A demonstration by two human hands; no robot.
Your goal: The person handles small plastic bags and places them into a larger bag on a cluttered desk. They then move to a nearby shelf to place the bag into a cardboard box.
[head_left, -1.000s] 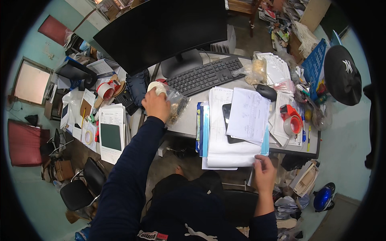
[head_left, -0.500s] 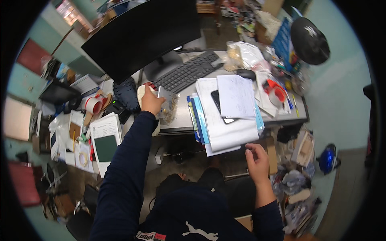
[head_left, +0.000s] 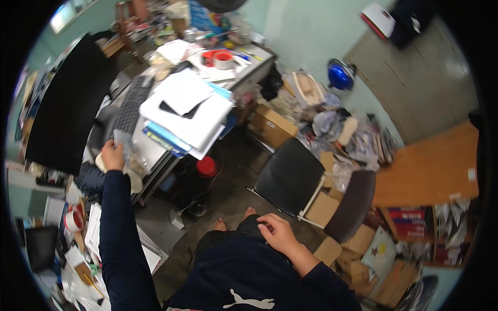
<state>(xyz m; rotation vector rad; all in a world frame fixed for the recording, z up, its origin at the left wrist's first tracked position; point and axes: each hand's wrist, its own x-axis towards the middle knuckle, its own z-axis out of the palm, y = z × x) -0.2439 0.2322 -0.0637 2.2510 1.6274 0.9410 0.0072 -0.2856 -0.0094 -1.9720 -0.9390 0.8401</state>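
At the near edge of the desk, my left hand [head_left: 112, 155] is closed beside a cream-coloured, sole-like piece [head_left: 136, 182] and a clear plastic bag [head_left: 137, 165]. Blur and the hand itself hide what its fingers grip. Held low over my lap, my right hand [head_left: 279, 234] has loosely bent fingers, a thumb apart, and nothing in it. A stack of papers and folders [head_left: 207, 124] lies on the desk, with a dark phone [head_left: 191, 112] partly under its top sheets. Beyond my left hand is a black keyboard [head_left: 129, 106].
A large black monitor [head_left: 67, 109] stands at the left. An office chair with a dark seat [head_left: 288, 168] is to my right, near cardboard boxes [head_left: 272, 126] and plastic-wrapped items. A wooden cabinet [head_left: 425, 168] stands farther right. A red-and-white tape roll [head_left: 223, 59] rests on the desk.
My view has swung to the right, bringing the chair and cabinet into sight. My left hand stays by the sole-like piece and bag. My right hand has come in toward my lap.
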